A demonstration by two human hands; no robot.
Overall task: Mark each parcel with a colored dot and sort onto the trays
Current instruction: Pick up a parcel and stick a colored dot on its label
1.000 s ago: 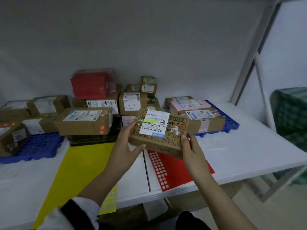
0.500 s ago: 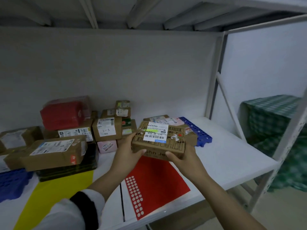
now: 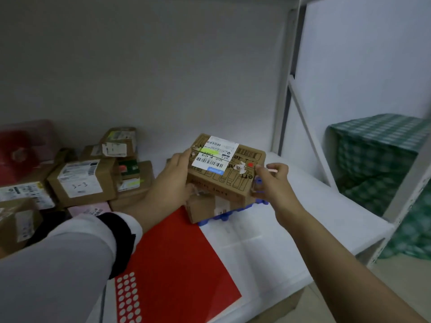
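The parcel (image 3: 224,169) is held over the right side of the shelf (image 3: 291,229), and its marking looks done. Nearest lies the red sticker sheet (image 3: 177,264), with a block of pale circles at its near corner. Beyond it the left hand (image 3: 170,185) wraps the parcel's left end and the right hand (image 3: 272,183) clasps its right end, with a red dot (image 3: 250,164) showing on top. Directly below sits a second box (image 3: 203,208) on the blue tray (image 3: 224,216); whether the two touch I cannot tell. Setting it down remains, I judge, and the far-left pile (image 3: 81,180) looks unsorted.
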